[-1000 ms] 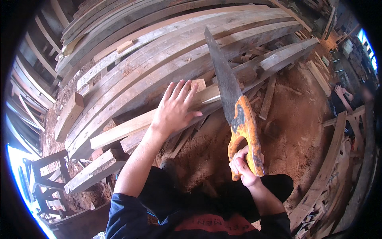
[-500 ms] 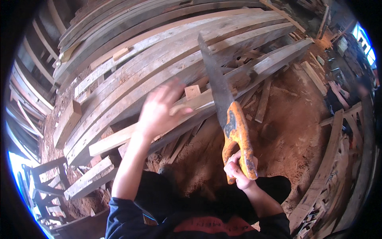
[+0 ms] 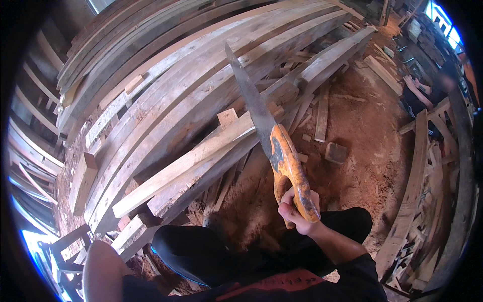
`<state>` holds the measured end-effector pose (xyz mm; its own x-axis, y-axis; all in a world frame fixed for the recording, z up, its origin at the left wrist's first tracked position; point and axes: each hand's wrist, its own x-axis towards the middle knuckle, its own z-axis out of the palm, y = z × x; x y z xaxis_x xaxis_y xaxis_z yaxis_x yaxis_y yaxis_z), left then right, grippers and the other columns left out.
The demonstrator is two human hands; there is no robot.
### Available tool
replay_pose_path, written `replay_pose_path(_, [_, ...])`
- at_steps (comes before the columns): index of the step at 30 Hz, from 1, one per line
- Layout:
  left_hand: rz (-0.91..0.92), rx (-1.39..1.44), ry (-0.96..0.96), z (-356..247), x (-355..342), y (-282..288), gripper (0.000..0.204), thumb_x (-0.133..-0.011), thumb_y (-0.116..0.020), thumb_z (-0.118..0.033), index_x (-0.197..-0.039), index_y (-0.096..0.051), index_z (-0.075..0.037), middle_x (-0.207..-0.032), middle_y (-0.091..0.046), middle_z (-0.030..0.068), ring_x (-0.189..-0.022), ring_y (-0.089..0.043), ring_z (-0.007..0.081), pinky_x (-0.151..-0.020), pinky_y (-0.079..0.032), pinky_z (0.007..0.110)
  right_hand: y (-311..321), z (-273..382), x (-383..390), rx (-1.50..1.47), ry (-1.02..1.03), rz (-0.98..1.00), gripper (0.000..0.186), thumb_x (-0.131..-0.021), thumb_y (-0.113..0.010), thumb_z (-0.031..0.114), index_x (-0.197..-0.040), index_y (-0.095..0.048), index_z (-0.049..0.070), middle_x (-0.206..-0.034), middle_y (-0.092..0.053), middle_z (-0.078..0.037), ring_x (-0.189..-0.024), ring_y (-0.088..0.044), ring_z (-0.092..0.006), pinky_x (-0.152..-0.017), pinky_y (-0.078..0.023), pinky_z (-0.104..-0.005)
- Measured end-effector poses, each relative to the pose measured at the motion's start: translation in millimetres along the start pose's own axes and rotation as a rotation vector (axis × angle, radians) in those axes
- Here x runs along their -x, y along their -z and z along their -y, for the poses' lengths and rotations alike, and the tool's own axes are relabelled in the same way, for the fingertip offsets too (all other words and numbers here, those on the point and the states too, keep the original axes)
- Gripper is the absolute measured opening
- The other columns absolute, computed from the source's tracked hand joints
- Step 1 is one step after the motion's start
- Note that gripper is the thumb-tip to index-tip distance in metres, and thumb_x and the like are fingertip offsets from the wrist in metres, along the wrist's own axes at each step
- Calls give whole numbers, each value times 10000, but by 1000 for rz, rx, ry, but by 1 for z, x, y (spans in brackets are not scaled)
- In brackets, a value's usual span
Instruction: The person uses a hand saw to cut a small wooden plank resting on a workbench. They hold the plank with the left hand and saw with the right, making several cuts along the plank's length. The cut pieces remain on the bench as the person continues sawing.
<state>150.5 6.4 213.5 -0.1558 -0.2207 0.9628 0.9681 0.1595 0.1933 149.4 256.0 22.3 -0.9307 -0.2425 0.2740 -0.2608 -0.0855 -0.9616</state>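
Observation:
My right hand (image 3: 300,216) is closed round the orange handle of a handsaw (image 3: 251,98). Its grey blade points up and to the far left, in front of the end of a pale squared timber (image 3: 176,173). That timber lies along a thicker beam (image 3: 188,186). A small wooden block (image 3: 227,117) sits against the timber's far side. Only part of my left arm shows at the lower left; the hand itself is out of sight. Right of the saw handle, a cut wood block (image 3: 335,152) rests on the reddish ground.
Long stacked beams (image 3: 166,108) stretch across the far side. A short timber (image 3: 84,181) lies at the left. Wooden offcuts and a long plank (image 3: 410,201) line the right. Another person's arms (image 3: 417,90) show at the far right.
My left hand has left the timber and gone out of view at the lower left. A wood block now shows on the ground. The saw stays raised in my right hand.

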Motion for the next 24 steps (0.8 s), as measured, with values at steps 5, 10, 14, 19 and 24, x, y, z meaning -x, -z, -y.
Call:
replay_pose_path(5, [-47, -11, -9, -6, 1, 2, 548, -833, -685, -359, -1267, -530, -62, -1297, -511, 124, -1156, -527, 283, -990, -405, 466, -1, -3, 8, -135, -116, -12, 141, -845, -639, -17, -855, -514, 46, -692, -560, -34, -566, -550, -97, -521, -443, -234])
replay_pose_path(10, [-102, -13, -19, -5, 7, -2, 525, -843, -666, -370, -1251, -535, -67, -1267, -517, 111, -1141, -523, 271, -989, -398, 460, -3, -5, 4, -82, -85, -105, 187, -839, -706, 33, -778, -532, 63, -604, -529, 10, -516, -491, -65, -485, -375, -246])
replay_pose_path(14, [-158, -15, -19, -9, 14, 2, 506, -852, -651, -379, -1238, -539, -71, -1242, -523, 101, -1129, -520, 261, -988, -392, 455, -7, 6, 4, -118, -125, -44, 173, -859, -699, 52, -819, -531, 58, -591, -523, 13, -480, -504, -63, -444, -365, -241])
replay_pose_path(19, [-203, -13, -24, -13, 19, 2, 485, -862, -631, -390, -1222, -543, -77, -1212, -530, 89, -1113, -516, 248, -986, -384, 449, -10, -3, 4, -71, -43, -61, 168, -874, -682, 59, -813, -525, 59, -568, -517, 11, -431, -498, -64, -400, -351, -235])
replay_pose_path(24, [-222, -21, -15, -14, 16, -2, 466, -872, -612, -401, -1206, -548, -82, -1181, -537, 76, -1098, -512, 236, -985, -377, 443, -5, -4, 3, -137, -86, -69, 183, -872, -683, 60, -782, -523, 57, -580, -529, 6, -429, -486, -57, -411, -347, -228])
